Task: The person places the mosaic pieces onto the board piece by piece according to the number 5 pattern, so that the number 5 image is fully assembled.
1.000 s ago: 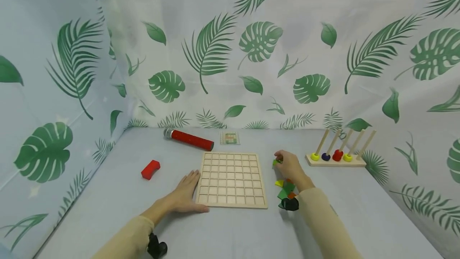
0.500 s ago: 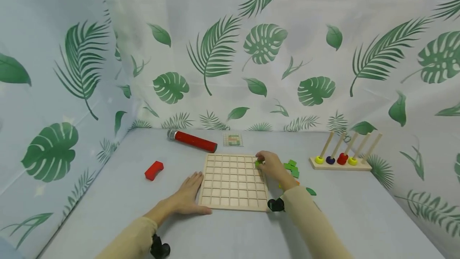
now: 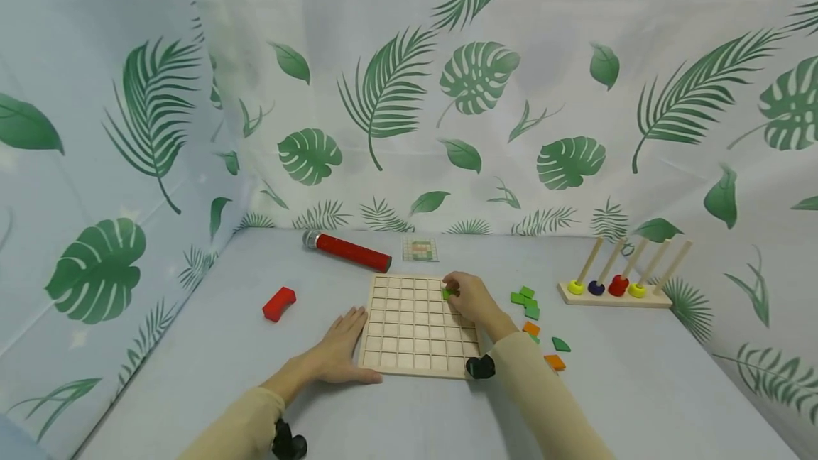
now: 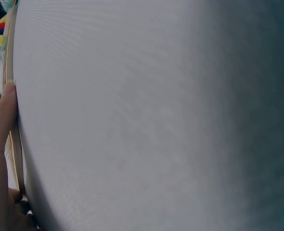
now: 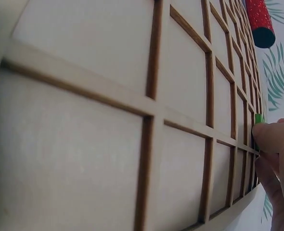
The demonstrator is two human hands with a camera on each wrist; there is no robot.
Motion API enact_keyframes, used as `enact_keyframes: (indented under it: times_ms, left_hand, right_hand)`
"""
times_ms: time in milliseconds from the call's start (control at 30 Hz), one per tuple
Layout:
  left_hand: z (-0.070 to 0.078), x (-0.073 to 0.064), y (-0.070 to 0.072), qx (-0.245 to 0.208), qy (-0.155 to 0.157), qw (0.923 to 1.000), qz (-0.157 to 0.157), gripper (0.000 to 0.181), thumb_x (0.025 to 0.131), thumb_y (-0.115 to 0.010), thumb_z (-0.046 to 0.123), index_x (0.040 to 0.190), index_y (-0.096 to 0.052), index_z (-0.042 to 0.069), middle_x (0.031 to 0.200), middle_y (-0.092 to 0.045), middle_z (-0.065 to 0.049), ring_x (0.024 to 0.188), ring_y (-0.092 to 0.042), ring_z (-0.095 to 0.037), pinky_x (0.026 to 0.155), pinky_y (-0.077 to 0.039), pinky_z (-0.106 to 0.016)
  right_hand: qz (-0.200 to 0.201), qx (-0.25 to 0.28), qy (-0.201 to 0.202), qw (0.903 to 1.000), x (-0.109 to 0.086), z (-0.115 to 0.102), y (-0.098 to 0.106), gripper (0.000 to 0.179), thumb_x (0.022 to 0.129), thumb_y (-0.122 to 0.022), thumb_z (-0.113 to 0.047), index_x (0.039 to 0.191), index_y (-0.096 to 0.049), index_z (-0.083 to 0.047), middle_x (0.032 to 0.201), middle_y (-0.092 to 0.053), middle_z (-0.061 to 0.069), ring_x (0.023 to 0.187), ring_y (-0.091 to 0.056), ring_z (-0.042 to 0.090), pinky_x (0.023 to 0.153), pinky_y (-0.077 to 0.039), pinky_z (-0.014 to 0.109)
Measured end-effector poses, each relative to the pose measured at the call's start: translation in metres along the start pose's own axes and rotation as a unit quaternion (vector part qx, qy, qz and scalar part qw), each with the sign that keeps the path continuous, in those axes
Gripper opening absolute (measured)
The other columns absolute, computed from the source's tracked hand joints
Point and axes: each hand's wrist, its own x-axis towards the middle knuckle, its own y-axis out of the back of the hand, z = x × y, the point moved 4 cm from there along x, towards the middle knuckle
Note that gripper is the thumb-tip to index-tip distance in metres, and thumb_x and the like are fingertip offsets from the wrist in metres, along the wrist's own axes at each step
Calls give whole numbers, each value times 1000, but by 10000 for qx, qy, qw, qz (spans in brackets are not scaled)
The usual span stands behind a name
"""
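A wooden grid board [image 3: 418, 326] lies flat on the table, its square cells framed by thin raised strips. My right hand [image 3: 474, 304] is over the board's far right part, pinching a small green tile [image 3: 446, 294] between thumb and fingertips. In the right wrist view the green tile [image 5: 258, 118] shows its edge just above the fingertips, close over the cells. My left hand [image 3: 340, 352] rests along the board's left side with its fingers extended, its thumb at the near left corner. The left wrist view shows the thumb [image 4: 3, 113] against the board's edge.
Several green tiles [image 3: 525, 296] and orange ones [image 3: 554, 362] lie right of the board, some hidden behind the right forearm. A peg stand [image 3: 613, 296] with coloured beads stands farther right. Behind the board are a red tube [image 3: 351, 251] and pattern card [image 3: 420, 250]; a red block [image 3: 279, 304] lies left.
My right hand has moved left from the loose tiles to the board, carrying the green tile to its far right cells. The left hand has stayed at the board's edge.
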Motion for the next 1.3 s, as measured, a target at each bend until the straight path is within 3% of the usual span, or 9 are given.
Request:
enact_keyframes:
  times_ms: [700, 967, 1167, 1300]
  left_hand:
    - [2, 0, -1, 51, 40, 10000, 66, 118, 71, -64, 70, 148, -15, -6, 154, -16, -20, 142, -7, -33, 114, -9, -49]
    - [0, 0, -1, -13, 20, 10000, 46, 120, 70, -64, 71, 148, -14, -5, 154, -15, -19, 143, -6, -32, 114, -8, -48]
    - [0, 0, -2, -15, 26, 10000, 48, 120, 70, -63, 73, 149, -15, -4, 155, -15, -19, 143, -6, -32, 114, -8, -48]
    - [1, -1, 0, -97, 40, 9999, 65, 120, 70, -64, 71, 148, -15, -5, 154, -16, -20, 142, -7, -33, 114, -8, -49]
  right_hand:
    - [-199, 97, -220, 9995, 0, 1, 7, 34, 84, -64, 4, 117, -61, 0, 105, -64, 9, 99, -60, 24, 84, -51, 37]
    - [240, 29, -323, 9992, -8, 15, 24, 28, 90, -62, -3, 117, -59, 4, 108, -62, 16, 99, -59, 30, 83, -51, 42]
    - [558, -343, -407, 9970, -17, 31, 38, 26, 84, -64, 4, 110, -61, 6, 104, -63, 19, 98, -59, 33, 84, -50, 45]
    - [592, -227, -545, 9965, -23, 43, 44, 29, 81, -65, 5, 110, -61, 7, 106, -63, 20, 101, -58, 35, 88, -49, 47]
